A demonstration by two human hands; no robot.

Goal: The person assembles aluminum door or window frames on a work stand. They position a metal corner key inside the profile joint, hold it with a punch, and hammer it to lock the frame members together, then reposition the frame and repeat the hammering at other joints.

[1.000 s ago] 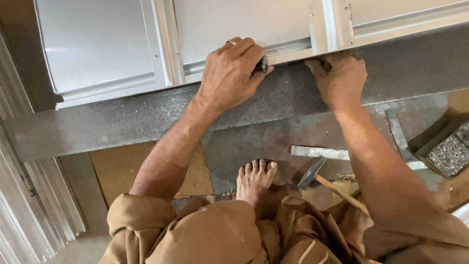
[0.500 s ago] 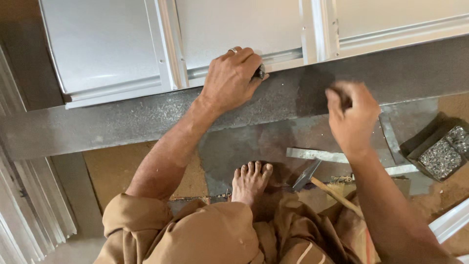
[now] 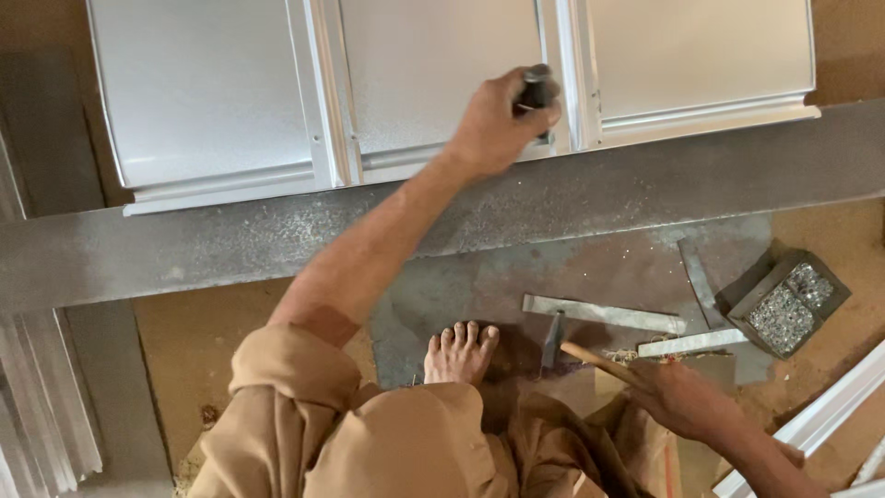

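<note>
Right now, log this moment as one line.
left hand: grips dark tool on metal panel | right hand: on hammer handle

Box of small screws (image 3: 784, 309) at rt; bare foot (image 3: 458, 352); metal strips (image 3: 603, 314) on floor.

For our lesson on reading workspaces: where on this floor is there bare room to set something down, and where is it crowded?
Bare: the tan floor patch between the long grey beam and the person's knee, and the dark plate just below the beam. Crowded: around the right hand on the hammer handle, with metal strips and the box of small metal pieces. The left hand holds a dark tool on the panels.
</note>
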